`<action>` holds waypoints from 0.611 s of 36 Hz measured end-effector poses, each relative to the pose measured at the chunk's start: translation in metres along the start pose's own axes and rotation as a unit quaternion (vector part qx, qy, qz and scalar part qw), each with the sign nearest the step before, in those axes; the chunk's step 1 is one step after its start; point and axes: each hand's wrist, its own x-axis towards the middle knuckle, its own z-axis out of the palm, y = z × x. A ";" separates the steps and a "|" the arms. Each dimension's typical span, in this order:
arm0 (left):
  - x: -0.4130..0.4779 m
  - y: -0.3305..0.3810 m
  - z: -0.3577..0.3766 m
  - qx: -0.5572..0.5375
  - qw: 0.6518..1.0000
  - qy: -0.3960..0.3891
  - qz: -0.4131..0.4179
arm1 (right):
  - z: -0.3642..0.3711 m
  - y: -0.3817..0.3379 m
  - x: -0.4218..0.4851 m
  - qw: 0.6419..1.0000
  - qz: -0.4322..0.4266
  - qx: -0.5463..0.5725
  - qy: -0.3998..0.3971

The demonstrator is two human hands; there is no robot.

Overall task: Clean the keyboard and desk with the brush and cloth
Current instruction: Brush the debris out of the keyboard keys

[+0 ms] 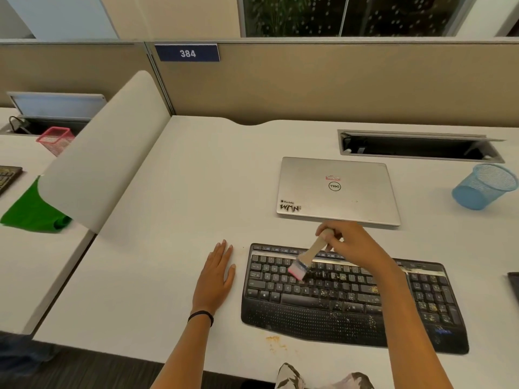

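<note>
While the right hand (355, 242) curls its fingers round the handle of a small wooden brush (304, 258), the brush's pink bristles are down at the middle keys of the wide black keyboard (351, 299). The bristles look a bit blurred. Yellow crumbs (373, 290) lie on the right half of the keys and on the wrist rest.

The left hand (217, 273) lies flat, fingers straight, on the white tabletop (196, 178) just left of the keyboard. A shut silver laptop (337, 190) sits right behind the keyboard, close to the brushing hand. A blue wire-mesh cup (484, 186) stands far to the right.

The green cloth (31, 211) lies on the next desk to the left, and a curved white divider board (106, 147) hides part of it. A small orange smear (272, 338) marks the tabletop by the keyboard's front edge.
</note>
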 end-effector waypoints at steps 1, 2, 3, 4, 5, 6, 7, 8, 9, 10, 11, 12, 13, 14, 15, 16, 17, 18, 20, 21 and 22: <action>0.000 0.000 0.000 0.000 1.000 0.000 0.001 | 0.001 0.001 0.000 1.000 0.001 -0.009 -0.009; 0.000 0.000 0.000 0.000 1.000 0.000 0.001 | 0.002 0.003 -0.001 1.000 0.006 -0.026 -0.005; 0.000 0.000 0.000 0.000 1.000 -0.001 0.001 | 0.003 0.005 -0.001 0.999 0.010 -0.048 0.009; 0.000 0.000 0.000 -0.001 1.000 -0.001 0.001 | 0.003 0.006 0.000 0.997 0.015 -0.068 0.032; 0.000 0.000 -0.001 -0.002 1.000 -0.001 0.000 | 0.003 0.006 0.000 0.995 0.018 -0.082 0.055; 0.000 0.001 -0.001 -0.003 1.000 -0.001 0.000 | 0.002 0.006 0.001 0.993 0.018 -0.091 0.078; 0.000 0.001 -0.001 -0.003 1.000 0.000 -0.001 | 0.002 0.006 0.001 0.990 0.017 -0.099 0.097; 0.000 0.001 -0.001 -0.002 1.000 0.001 -0.001 | 0.001 0.006 0.002 0.988 0.015 -0.106 0.112; 0.000 0.001 -0.001 -0.001 1.000 0.001 -0.001 | 0.001 0.005 0.002 0.987 0.013 -0.105 0.122; 0.000 0.001 -0.001 0.000 1.000 0.000 -0.003 | 0.000 0.004 0.002 0.987 0.010 -0.096 0.125; 0.000 0.001 -0.001 0.000 1.000 -0.001 -0.004 | 0.000 0.002 0.002 0.990 0.007 -0.077 0.121; 0.000 0.001 -0.001 0.000 1.000 -0.001 -0.004 | 0.000 -0.001 0.001 0.993 0.005 -0.052 0.109; 0.000 0.001 -0.001 0.000 1.000 -0.001 -0.005 | 0.001 -0.003 0.001 0.996 0.002 -0.028 0.088; 0.000 0.001 -0.001 -0.001 1.000 0.000 -0.006 | 0.001 -0.005 0.000 0.998 -0.001 -0.013 0.060; 0.000 0.001 -0.001 -0.001 1.000 -0.001 -0.007 | 0.001 -0.006 0.000 1.000 -0.002 -0.005 0.027; 0.000 0.001 -0.001 -0.001 1.000 -0.001 -0.006 | 0.002 -0.006 0.000 1.000 0.001 -0.002 -0.004; 0.000 0.001 0.000 -0.002 1.000 -0.001 -0.006 | 0.004 -0.005 0.000 1.000 0.005 -0.003 -0.028; 0.000 0.000 0.000 -0.002 1.000 -0.002 -0.006 | 0.005 -0.005 0.000 0.999 0.009 -0.008 -0.038; 0.000 0.000 0.001 -0.004 1.000 -0.003 -0.009 | 0.006 -0.003 0.001 0.999 0.015 -0.039 -0.012; 0.000 0.000 0.001 -0.004 1.000 -0.003 -0.009 | 0.006 -0.002 0.001 0.998 0.017 -0.062 0.019; 0.000 0.000 0.001 -0.005 1.000 -0.004 -0.008 | 0.005 -0.002 0.001 0.995 0.020 -0.079 0.052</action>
